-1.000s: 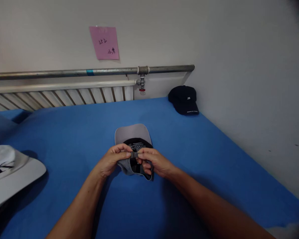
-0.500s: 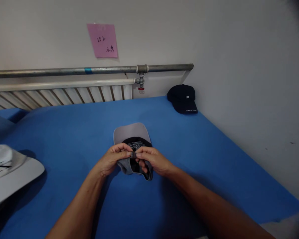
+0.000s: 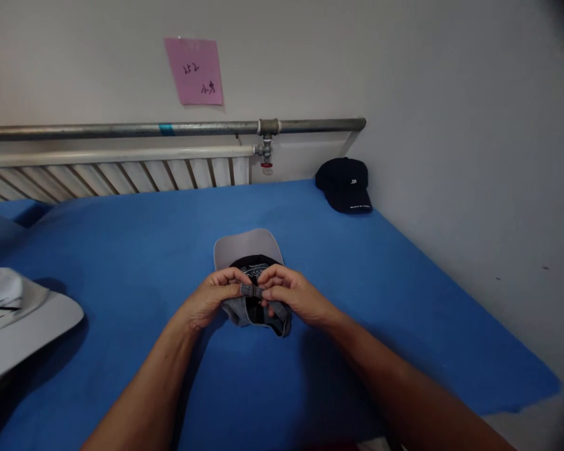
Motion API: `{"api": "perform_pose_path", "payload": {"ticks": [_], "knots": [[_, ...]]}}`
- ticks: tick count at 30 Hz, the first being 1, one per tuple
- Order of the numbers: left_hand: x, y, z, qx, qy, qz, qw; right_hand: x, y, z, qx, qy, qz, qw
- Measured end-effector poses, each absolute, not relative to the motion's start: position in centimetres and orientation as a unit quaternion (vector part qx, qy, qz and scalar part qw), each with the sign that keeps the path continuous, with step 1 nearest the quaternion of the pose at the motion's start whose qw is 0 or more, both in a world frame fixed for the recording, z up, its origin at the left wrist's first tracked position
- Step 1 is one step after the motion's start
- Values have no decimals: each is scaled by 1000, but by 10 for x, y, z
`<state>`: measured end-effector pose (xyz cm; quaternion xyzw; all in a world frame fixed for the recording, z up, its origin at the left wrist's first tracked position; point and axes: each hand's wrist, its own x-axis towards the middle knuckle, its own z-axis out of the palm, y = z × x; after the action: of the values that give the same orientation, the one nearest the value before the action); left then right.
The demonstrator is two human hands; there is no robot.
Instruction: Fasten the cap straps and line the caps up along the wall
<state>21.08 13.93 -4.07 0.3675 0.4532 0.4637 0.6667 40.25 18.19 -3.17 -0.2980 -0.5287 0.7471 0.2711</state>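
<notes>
A grey baseball cap lies upside down on the blue surface, its brim pointing away from me and its dark lining with white lettering showing. Across its back opening runs a grey strap with a buckle. My left hand pinches the strap's left part between thumb and forefinger. On the other side, my right hand pinches the strap just right of the buckle, its lower fingers curled inside the opening. Both hands hide part of the cap's sides.
A black cap rests at the far right by the wall. White caps sit at the left edge. Behind the blue surface are a radiator, a metal pipe with a red-handled valve, and a pink note.
My right hand has shifted slightly right, and more of the strap and buckle shows between the hands. The left hand stays nearly in place.
</notes>
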Motion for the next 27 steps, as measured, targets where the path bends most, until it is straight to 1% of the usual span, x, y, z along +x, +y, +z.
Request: {"api": "perform_pose_path", "payload": {"ticks": [6, 12, 19, 25, 27], "knots": [[214, 140, -39, 380, 470, 447, 660, 400, 178, -31, -294, -533, 744, 276], [210, 139, -36, 371, 464, 468, 655, 405, 180, -29, -332, -578, 689, 285], [212, 137, -37, 383, 468, 454, 654, 405, 181, -31, -310, -555, 718, 284], [213, 137, -36, 383, 453, 442, 673, 404, 180, -30, -321, -571, 715, 244], [214, 137, -35, 382, 448, 444, 676, 404, 180, -30, -324, -577, 709, 243]]}}
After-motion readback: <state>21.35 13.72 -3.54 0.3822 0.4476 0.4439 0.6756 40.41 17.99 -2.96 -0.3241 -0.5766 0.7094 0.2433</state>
